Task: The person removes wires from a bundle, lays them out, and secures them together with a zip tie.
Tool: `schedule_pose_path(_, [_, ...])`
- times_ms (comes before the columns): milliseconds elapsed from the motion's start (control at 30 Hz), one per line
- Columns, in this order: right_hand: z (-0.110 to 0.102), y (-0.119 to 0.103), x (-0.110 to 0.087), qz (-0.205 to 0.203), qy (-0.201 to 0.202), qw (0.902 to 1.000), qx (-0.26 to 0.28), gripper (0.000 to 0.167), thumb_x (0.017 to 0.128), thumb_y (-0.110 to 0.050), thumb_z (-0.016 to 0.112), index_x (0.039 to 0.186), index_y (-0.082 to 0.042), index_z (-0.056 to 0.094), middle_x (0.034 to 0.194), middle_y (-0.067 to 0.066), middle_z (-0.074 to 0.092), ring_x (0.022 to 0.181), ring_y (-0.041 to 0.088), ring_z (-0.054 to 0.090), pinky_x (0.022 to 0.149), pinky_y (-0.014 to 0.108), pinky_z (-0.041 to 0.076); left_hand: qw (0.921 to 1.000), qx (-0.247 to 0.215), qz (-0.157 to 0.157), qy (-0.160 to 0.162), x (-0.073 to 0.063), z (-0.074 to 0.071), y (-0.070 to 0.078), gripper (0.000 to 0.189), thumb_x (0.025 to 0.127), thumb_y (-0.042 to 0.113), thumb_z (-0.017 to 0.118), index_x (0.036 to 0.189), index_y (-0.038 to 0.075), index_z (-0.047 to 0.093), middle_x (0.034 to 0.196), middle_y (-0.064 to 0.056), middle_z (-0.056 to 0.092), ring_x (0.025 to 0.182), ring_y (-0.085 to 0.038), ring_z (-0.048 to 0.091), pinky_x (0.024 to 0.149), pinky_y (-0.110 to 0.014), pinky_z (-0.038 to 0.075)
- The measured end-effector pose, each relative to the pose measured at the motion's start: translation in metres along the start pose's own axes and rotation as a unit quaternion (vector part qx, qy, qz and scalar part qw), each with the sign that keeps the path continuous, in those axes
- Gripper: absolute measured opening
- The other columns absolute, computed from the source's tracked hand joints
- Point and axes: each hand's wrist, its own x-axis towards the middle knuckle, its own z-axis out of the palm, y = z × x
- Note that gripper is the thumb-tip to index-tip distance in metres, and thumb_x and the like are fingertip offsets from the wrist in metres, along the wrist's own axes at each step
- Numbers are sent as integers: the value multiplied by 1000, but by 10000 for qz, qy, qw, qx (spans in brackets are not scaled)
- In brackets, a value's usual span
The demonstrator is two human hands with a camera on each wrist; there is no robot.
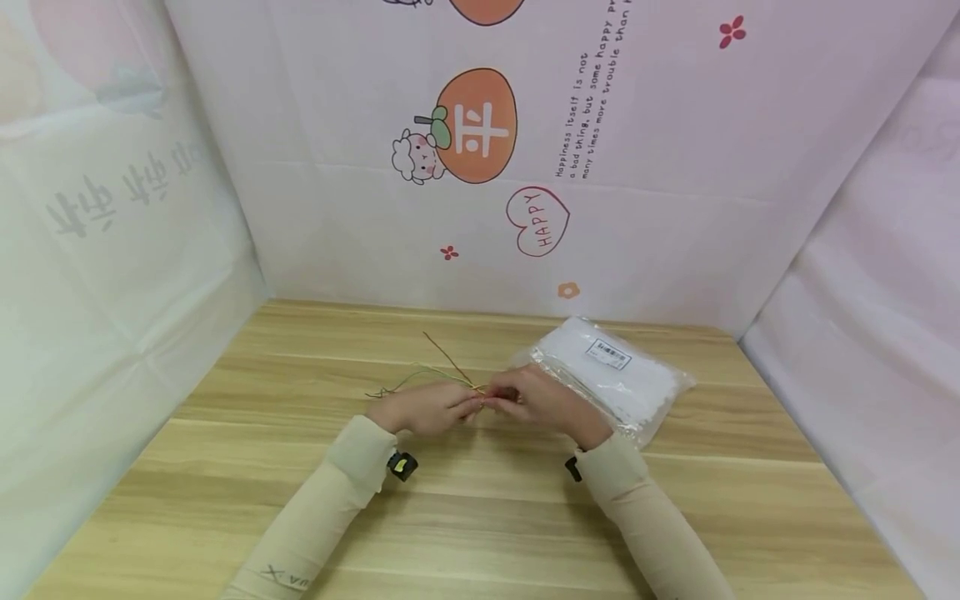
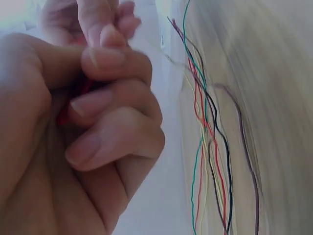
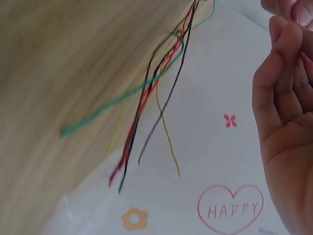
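Note:
In the head view my left hand [image 1: 431, 407] and right hand [image 1: 543, 396] meet fingertip to fingertip low over the wooden table. The left wrist view shows the left hand's fingers curled round a red strand [image 2: 87, 88], mostly hidden in the palm. My right hand pinches at the same spot with thumb and fingertips, where a bit of red shows in the right wrist view. A loose bundle of thin coloured wires [image 2: 201, 122], in red, black, green, yellow and brown, trails beside the hands. Several loose ends [image 3: 128, 147] spread apart in the right wrist view.
A clear plastic bag [image 1: 615, 367] with white contents and a barcode label lies behind and beside the right hand. The wooden table [image 1: 480, 533] ends at a printed white cloth backdrop [image 1: 337, 233], with cloth on both sides too.

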Motion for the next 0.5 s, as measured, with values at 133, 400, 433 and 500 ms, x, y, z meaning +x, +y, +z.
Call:
schedule_pose_path(133, [-9, 5, -7, 186, 83, 9997, 114, 8, 99, -11, 74, 93, -8, 78, 76, -3, 73, 65, -3, 56, 60, 19, 50, 9999, 75, -68, 45, -2, -2, -7, 41, 117, 17, 31, 83, 9, 54, 70, 8, 41, 61, -7, 37, 68, -26, 38])
schedule_pose_path(400, [-7, 3, -2, 264, 8, 9987, 428, 12, 101, -20, 73, 99, -9, 79, 89, -1, 80, 73, -2, 65, 68, 21, 57, 10000, -8, 33, 41, -2, -4, -7, 42, 117, 18, 31, 88, 8, 59, 70, 8, 43, 61, -7, 38, 66, -25, 38])
schedule_pose_path(433, [-7, 4, -3, 264, 4, 9989, 387, 13, 101, -21, 73, 99, -9, 79, 87, -1, 79, 71, -2, 63, 66, 21, 56, 10000, -16, 41, 41, -3, -5, -8, 43, 117, 18, 31, 90, 6, 61, 71, 8, 43, 61, -7, 38, 66, -25, 38])
schedule_pose_path(500, [-9, 7, -6, 307, 68, 9988, 369, 12, 101, -17, 72, 97, -8, 78, 83, -1, 78, 68, -2, 61, 63, 21, 54, 10000, -14, -39, 68, -6, -8, -11, 42, 117, 18, 30, 94, 5, 63, 73, 8, 45, 63, -7, 40, 68, -26, 40])
